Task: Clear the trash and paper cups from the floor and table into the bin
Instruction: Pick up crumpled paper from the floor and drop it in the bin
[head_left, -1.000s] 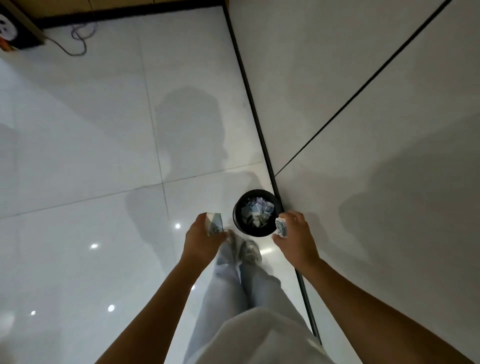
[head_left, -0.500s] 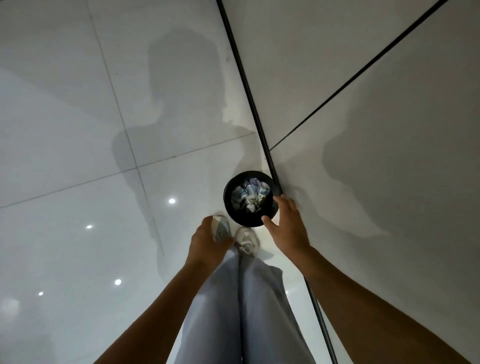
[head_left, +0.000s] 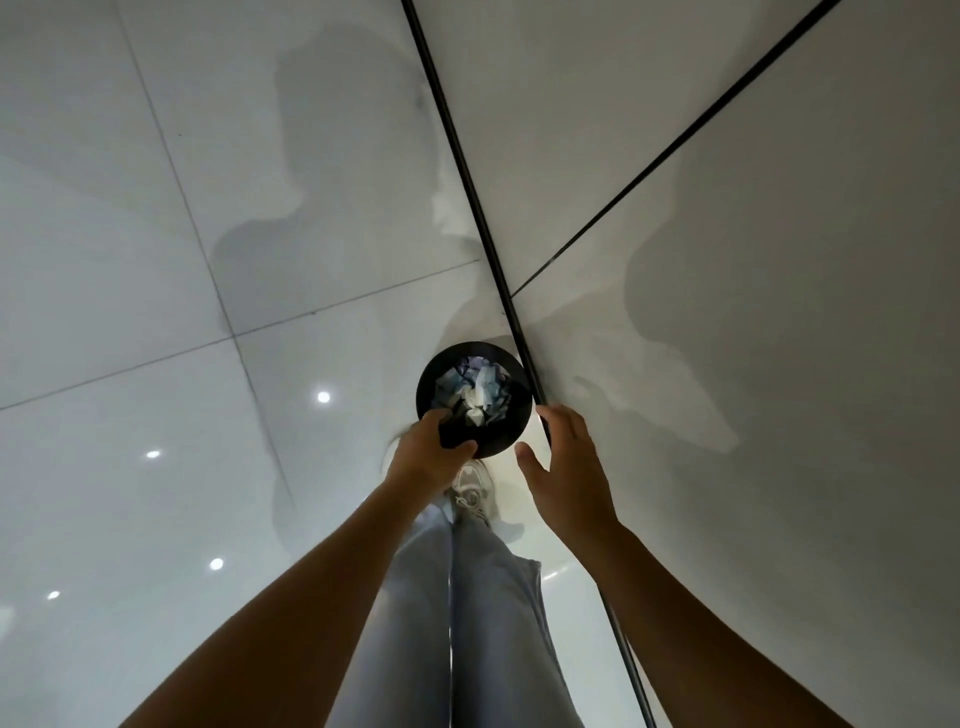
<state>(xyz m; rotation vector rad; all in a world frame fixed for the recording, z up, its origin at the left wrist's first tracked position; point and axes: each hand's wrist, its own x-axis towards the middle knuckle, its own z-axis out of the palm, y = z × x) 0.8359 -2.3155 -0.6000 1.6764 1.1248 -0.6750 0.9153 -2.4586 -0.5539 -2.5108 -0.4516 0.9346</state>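
Bin (head_left: 511, 436) below hands; left (head_left: 428, 457) over rim; right (head_left: 563, 467) beside.

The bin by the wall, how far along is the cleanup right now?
Done: the black bin already holds a heap of crumpled paper trash. In hand: the left hand is over the bin's near rim with fingers curled, though whether it grips anything is hidden; the right hand is open and empty beside the bin. Left: the floor in view shows no litter; the table is out of view, so I cannot tell.
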